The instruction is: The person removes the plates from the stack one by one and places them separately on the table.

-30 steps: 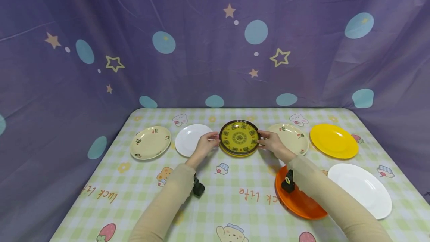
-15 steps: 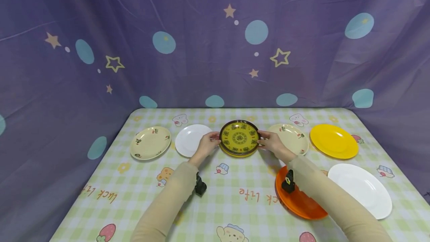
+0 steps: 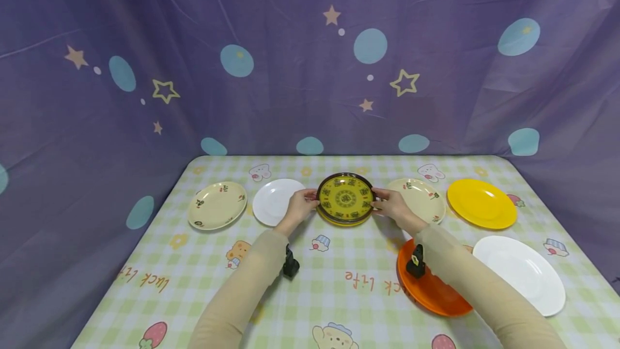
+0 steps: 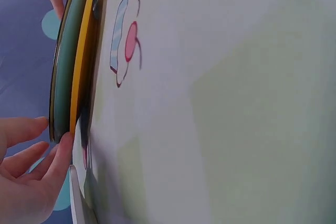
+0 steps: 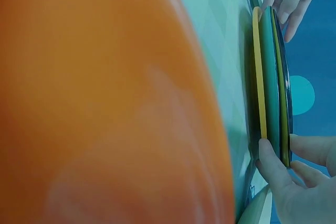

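Plate stack, seen near the middle of the far half of the table (image 3: 368,311). Top plate (image 3: 345,198): round, face up, olive-yellow, dark brown rim; central medallion in dark line-work, ring of dark motifs around it; glossy highlight at far rim. Beneath it, edge-on in both wrist views — a thicker green layer (image 4: 65,61). Lowest: bright yellow plate (image 5: 261,72), its edge showing from the head as a crescent along the near side. Layers nested closely, roughly parallel. Stack held at opposite edges by left hand (image 3: 299,208) and right hand (image 3: 393,206) — contact with cloth below: cannot tell.
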`<state>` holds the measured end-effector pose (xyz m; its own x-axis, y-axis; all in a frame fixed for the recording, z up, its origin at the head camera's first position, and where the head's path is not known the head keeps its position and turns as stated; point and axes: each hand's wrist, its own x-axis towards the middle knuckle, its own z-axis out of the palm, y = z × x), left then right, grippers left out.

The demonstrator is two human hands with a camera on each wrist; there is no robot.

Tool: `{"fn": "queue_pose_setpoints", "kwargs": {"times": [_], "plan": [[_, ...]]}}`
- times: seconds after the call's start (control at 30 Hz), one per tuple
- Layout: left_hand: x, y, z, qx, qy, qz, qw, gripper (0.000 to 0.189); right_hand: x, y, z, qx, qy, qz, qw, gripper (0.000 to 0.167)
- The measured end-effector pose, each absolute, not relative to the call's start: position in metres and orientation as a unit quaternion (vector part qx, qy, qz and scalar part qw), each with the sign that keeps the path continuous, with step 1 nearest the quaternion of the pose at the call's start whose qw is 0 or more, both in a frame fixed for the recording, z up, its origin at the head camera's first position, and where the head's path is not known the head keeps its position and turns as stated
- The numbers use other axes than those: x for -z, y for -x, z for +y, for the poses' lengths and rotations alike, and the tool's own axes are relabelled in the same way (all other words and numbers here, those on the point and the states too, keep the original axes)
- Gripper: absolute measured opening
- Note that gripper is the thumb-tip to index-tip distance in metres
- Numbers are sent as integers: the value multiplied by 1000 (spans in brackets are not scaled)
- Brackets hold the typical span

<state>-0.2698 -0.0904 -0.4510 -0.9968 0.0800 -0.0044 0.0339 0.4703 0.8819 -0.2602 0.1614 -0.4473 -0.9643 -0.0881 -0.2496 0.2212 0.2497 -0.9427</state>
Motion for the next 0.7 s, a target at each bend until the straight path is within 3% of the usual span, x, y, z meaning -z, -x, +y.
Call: {"fn": "queue_pose_setpoints", "kwargs": {"times": [0.7], "plan": [[453,275,-84,-578,15,814,53,46,449,261,162,613,-40,778,131,55]]}}
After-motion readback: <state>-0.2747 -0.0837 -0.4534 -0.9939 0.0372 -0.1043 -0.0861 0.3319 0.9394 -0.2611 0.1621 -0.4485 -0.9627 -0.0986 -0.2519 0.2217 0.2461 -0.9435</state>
